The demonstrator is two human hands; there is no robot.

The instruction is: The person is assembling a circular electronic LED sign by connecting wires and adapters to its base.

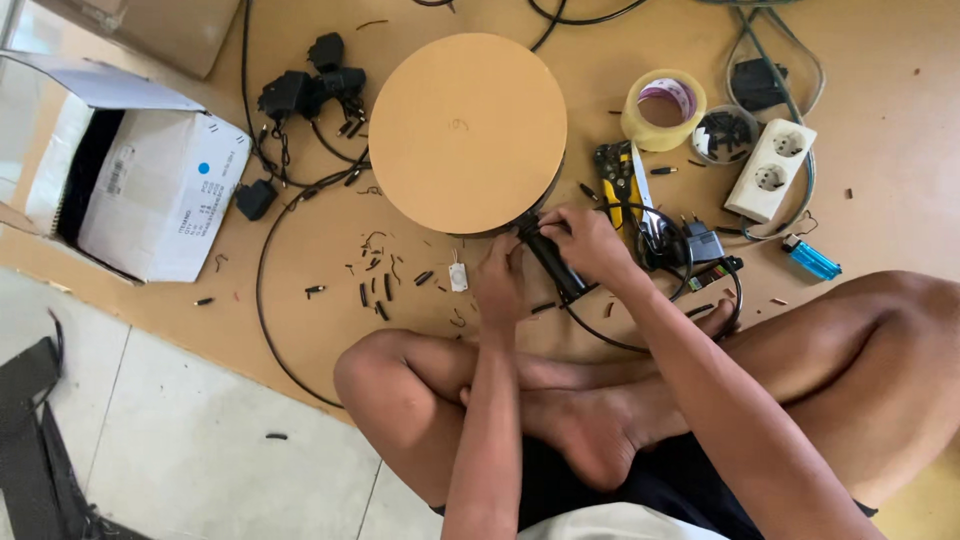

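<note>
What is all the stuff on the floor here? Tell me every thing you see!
round disc: one, tan, middle of the brown board
black tube piece: one, black, at the disc's near edge, under both hands
tape roll: one, yellowish, right of the disc
small cup of bits: one, clear, beside the tape
socket strip: one, white, far right
lighter: one, blue, below the strip
wire stripper: one, yellow and black, right of the disc
black adapters: several, left of the disc
cardboard box: one, white, open, far left
cable scraps: many, black, scattered
left hand: on the tube
right hand: gripping the tube
</note>
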